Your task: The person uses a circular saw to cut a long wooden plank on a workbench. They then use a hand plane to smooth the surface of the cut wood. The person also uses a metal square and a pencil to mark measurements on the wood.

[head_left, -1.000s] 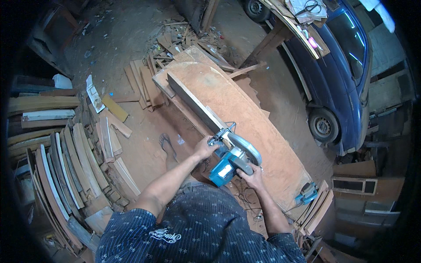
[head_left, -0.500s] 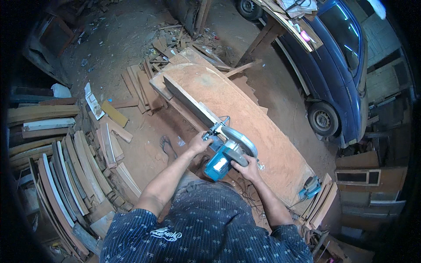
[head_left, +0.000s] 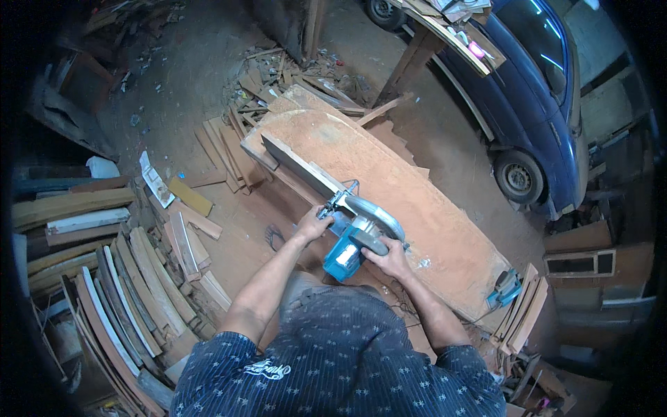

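Observation:
Both my hands are on a teal circular saw (head_left: 345,256) with a silver blade guard. My left hand (head_left: 313,224) is closed around its front part by the base plate. My right hand (head_left: 390,257) wraps the dark rear handle. The saw sits at the near end of a dark narrow plank (head_left: 299,165), which lies along the left edge of a dust-covered workbench (head_left: 424,222). The blade is hidden by its guard and body. Near the bench's right end rests a second teal power tool (head_left: 505,288).
Curved wood pieces (head_left: 139,292) are piled on the left. Offcuts (head_left: 229,156) lie around the bench's far end, and several strips (head_left: 524,313) lean at its right end. A blue car (head_left: 535,97) stands at the back right, beside a cluttered raised table (head_left: 451,35).
The saw has moved slightly forward along the plank, toward the bench's far end, with both hands still on it. The whole view has turned a little.

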`<state>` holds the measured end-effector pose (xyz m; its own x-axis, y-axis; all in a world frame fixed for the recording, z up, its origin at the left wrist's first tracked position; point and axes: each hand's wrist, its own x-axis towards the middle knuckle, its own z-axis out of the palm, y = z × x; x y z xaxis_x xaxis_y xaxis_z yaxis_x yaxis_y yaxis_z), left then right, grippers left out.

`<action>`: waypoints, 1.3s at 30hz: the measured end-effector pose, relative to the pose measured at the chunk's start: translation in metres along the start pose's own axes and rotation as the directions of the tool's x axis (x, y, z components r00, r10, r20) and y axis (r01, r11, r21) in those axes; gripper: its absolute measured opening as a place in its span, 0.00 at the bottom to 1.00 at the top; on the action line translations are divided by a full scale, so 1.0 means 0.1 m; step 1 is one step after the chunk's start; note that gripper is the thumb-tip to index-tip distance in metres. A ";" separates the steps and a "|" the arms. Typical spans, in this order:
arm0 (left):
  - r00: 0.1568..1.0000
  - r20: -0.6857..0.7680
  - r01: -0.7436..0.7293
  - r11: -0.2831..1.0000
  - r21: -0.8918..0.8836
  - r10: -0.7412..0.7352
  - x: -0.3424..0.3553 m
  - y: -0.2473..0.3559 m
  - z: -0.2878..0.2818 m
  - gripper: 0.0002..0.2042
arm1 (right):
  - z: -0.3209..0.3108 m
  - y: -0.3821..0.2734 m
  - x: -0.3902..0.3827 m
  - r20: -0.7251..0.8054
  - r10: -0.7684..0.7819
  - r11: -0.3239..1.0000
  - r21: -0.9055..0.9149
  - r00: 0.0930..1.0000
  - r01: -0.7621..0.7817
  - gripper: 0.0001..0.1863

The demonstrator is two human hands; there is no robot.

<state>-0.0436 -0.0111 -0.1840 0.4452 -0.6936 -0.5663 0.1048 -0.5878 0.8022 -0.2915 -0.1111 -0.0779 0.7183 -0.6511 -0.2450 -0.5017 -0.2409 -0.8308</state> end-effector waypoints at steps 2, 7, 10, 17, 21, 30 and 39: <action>1.000 0.004 0.002 1.000 -0.011 -0.002 0.02 -0.04 0.00 0.29 | -0.02 -0.02 0.00 0.006 -0.012 1.000 -0.005 1.000 0.012 0.25; 0.999 0.032 -0.013 0.999 -0.045 0.015 -0.01 0.01 0.03 0.29 | -0.07 -0.02 -0.05 -0.015 -0.026 1.000 -0.007 1.000 0.026 0.27; 0.999 0.035 -0.033 0.998 -0.058 0.035 -0.01 0.03 0.05 0.27 | -0.10 0.02 -0.07 -0.011 -0.026 1.000 0.009 1.000 0.026 0.27; 0.999 0.046 0.014 1.000 -0.005 -0.013 0.05 0.15 0.26 0.27 | -0.26 0.26 -0.08 -0.006 -0.053 0.999 -0.010 0.999 0.052 0.26; 0.998 0.043 0.040 0.999 -0.033 -0.038 0.05 0.16 0.30 0.25 | -0.29 0.28 -0.08 0.023 -0.062 0.998 0.010 0.998 0.061 0.27; 0.995 0.099 0.032 0.997 -0.076 -0.024 0.21 0.12 0.39 0.21 | -0.42 0.36 -0.12 0.035 -0.102 0.995 -0.014 0.994 0.103 0.28; 0.992 0.122 0.019 1.000 0.011 -0.021 0.24 0.21 0.48 0.19 | -0.44 0.61 -0.09 0.046 -0.139 0.990 -0.016 0.989 0.140 0.20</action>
<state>-0.0734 -0.0597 -0.1899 0.3309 -0.7270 -0.6016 0.1041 -0.6055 0.7890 -0.3499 -0.1513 -0.1045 0.8027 -0.5773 -0.1496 -0.4036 -0.3411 -0.8490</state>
